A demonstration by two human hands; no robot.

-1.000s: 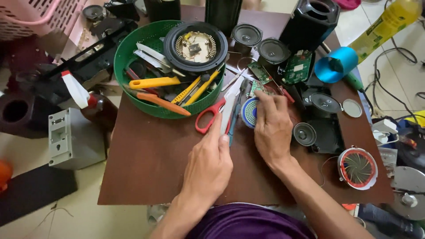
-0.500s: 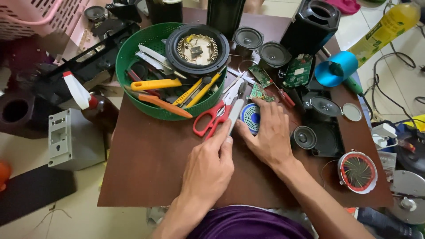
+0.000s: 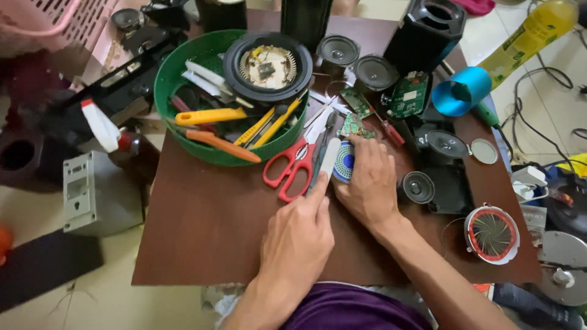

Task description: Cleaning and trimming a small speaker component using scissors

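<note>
The left hand (image 3: 298, 239) holds a slim white flat tool (image 3: 329, 160), its grip closed around the lower end while the forefinger lies along it. The tip of this tool touches the edge of a small round blue-and-white speaker part (image 3: 344, 162), which lies on the brown desk (image 3: 208, 232) just right of the red-handled scissors (image 3: 291, 166). The right hand (image 3: 369, 183) rests with spread fingers on this round part and presses it down; its grip is not closed around anything.

In front of the hands the desk has a wide bare area up to its near edge. The far and right sides are crowded with black speaker cones (image 3: 374, 72), green circuit boards (image 3: 408, 95) and a blue cylinder (image 3: 462, 91).

The round green plastic bowl (image 3: 168, 79) contains a big black speaker (image 3: 267, 67), yellow and orange handled tools (image 3: 211, 116) and white tweezers (image 3: 205, 76).
</note>
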